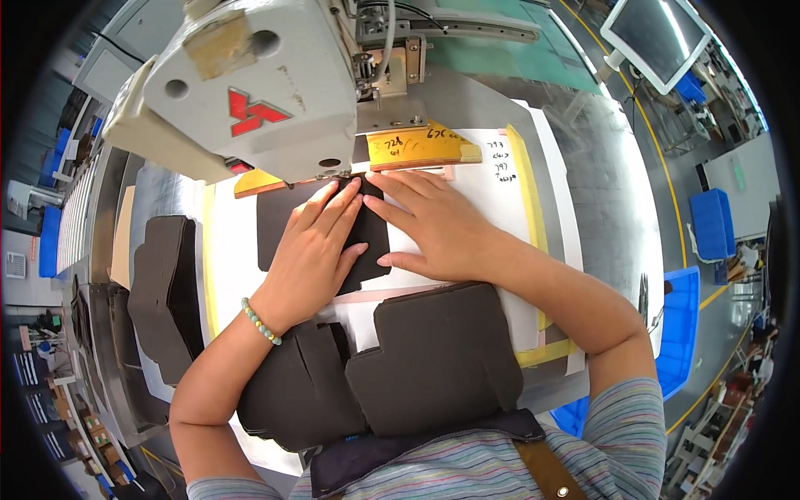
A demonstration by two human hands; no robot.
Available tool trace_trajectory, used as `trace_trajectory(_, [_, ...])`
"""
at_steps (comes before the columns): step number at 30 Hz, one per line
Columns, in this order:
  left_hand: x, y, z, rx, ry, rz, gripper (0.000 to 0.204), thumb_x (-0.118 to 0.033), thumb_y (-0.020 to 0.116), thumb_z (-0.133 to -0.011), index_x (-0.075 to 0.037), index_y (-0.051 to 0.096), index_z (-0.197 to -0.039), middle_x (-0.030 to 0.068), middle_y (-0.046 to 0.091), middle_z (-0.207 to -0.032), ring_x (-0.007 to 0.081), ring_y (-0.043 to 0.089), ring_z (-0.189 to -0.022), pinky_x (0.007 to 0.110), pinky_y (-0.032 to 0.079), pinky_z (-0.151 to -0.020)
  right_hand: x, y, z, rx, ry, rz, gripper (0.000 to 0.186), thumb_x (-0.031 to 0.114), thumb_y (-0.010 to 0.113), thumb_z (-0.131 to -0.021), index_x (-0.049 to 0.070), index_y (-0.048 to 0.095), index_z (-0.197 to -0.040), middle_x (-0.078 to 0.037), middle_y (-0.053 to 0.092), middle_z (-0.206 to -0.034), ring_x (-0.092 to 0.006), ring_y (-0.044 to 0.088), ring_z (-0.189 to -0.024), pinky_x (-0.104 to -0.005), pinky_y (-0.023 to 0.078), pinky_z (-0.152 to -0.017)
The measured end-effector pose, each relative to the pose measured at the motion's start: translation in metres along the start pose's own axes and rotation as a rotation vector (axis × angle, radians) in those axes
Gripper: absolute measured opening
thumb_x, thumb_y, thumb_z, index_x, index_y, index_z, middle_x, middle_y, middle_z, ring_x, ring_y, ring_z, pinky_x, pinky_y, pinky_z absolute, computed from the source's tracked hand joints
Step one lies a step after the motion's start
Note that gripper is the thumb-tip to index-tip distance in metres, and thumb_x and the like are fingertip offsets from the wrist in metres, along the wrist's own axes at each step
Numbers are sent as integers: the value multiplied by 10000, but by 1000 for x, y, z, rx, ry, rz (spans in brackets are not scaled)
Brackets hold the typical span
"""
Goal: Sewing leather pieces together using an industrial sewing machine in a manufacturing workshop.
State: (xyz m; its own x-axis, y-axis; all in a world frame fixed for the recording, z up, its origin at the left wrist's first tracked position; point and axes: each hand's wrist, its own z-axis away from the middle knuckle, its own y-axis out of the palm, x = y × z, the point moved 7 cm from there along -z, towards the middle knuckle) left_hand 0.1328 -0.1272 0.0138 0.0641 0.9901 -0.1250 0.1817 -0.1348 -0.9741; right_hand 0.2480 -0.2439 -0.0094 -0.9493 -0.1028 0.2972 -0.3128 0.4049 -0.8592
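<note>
Bench, metallic, bearing white sheet with yellow tape; on it, black panel under my left grip and right grip, both flat, unclenched. Room: monitor, blue bin, yellow-lined floor.

Machine head blocks far L, just ahead of L hand; yellow plate bars the way fwd of R hand. Blk stacks crowd the near side, btwn forearms. Room to pass? Yep, L strip of white sheet, btwn blk panel & side stack; R strip too, past R hand.
</note>
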Motion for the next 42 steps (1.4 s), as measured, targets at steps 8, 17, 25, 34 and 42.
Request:
trace_trajectory(8, [6,-2,-3,-70,26,44,657,-270,765,-991,43,507,-1509,189,496,-1639,385,436,-1502,499,371,-1213,-4,-4,-7,-5,-54,22,692,498,762,-968,-3,654,-1433,-175,543,-1587,-355,465,-1482,-506,368,-1241])
trace_trajectory(17, [3,5,0,-26,33,-80,562,-259,735,-1018,41,594,-1472,149,527,-1642,341,490,-1509,449,415,-1219,3,-4,0,-32,-59,147,516,367,772,-972,12,717,-1343,-141,657,-1487,-313,577,-1387,-481,462,-1154])
trace_trajectory(25, [-2,2,-3,-4,80,-158,576,-292,714,-1028,65,623,-1472,174,566,-1597,348,516,-1483,422,456,-1197,3,-8,-2,-39,-65,156,491,348,779,-966,13,726,-1321,-140,670,-1464,-308,603,-1349,-468,487,-1119])
trace_trajectory(34, [2,-11,-6,107,76,-20,626,-275,754,-992,106,602,-1465,233,539,-1613,412,536,-1473,446,456,-1222,8,-10,-4,-14,-41,212,482,378,760,-992,66,719,-1358,-132,654,-1483,-316,592,-1362,-496,482,-1108])
trace_trajectory(42, [2,-11,-8,112,67,11,614,-253,769,-981,115,608,-1445,243,540,-1605,406,533,-1475,438,445,-1241,4,-18,-9,158,-40,170,500,360,759,-994,73,691,-1398,-127,614,-1527,-325,566,-1413,-472,489,-1168])
